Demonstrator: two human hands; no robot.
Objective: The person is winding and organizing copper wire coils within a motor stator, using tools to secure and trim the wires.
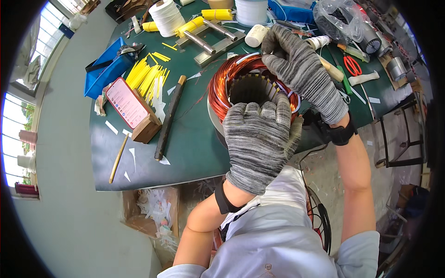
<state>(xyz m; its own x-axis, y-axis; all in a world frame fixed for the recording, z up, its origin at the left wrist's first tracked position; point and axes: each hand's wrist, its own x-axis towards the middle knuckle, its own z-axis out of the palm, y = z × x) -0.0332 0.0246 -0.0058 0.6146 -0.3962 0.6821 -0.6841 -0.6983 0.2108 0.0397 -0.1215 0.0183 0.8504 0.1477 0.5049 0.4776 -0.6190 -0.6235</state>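
Well, the green worktable (199, 160) takes up most of the room before me, and below its near left edge an open box (174, 208) is heaped with white scraps (155, 204). The copper-wound ring (220, 88) sits near the table's near edge, right of its middle, its round hollow lined with yellowish strips and dark deeper down. Over its near rim lies the gloved left hand (257, 139), fingers loosely bent and close together; whether they grip anything I cannot tell. The gloved right hand (301, 65) arches over the far right rim, fingers curled toward the thumb with a small gap between; I cannot make out whether a wire is pinched there. On the far left, a blue bin (90, 83) has a black thing at its far right corner, the inside mostly hidden from me. A clear plastic bag (340, 18) lies far right, its dark contents blurred, beside a blue tray (288, 14). Far off stand white spools (166, 18). Left of the ring, a phone (127, 102) leans on a wooden block (148, 127), with loose yellow strips (143, 78) just beyond.
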